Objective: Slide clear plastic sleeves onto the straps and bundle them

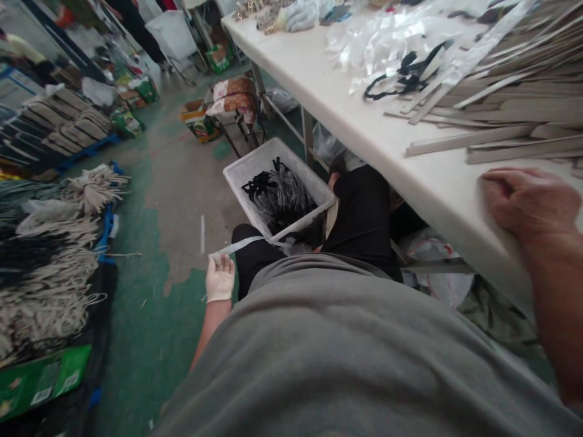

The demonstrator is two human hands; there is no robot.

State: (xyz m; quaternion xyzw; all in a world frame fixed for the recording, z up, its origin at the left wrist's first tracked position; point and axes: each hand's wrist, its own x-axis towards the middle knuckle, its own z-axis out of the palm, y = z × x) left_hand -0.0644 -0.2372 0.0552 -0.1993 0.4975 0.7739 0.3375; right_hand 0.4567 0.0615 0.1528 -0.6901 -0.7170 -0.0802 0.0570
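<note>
My left hand (220,280), in a pale glove, is low beside my left knee with its fingers curled. One end of a thin whitish strip (248,242) is at its fingertips; the strip runs across my knee toward the white bin (237,182). Bundled black and grey straps (280,194) fill the bin between my legs. On the table's front edge rests my bare right hand (532,200), fingers folded under; whatever they may hold is hidden. Just beyond that hand lie many flat beige-grey strips (505,136).
The white table (319,91) carries clear plastic pieces (378,48) and a black strap loop (405,76). A stool with a patterned cushion (234,97) stands ahead. Bundles of beige cords (50,273) lie at left. Other people are in the background.
</note>
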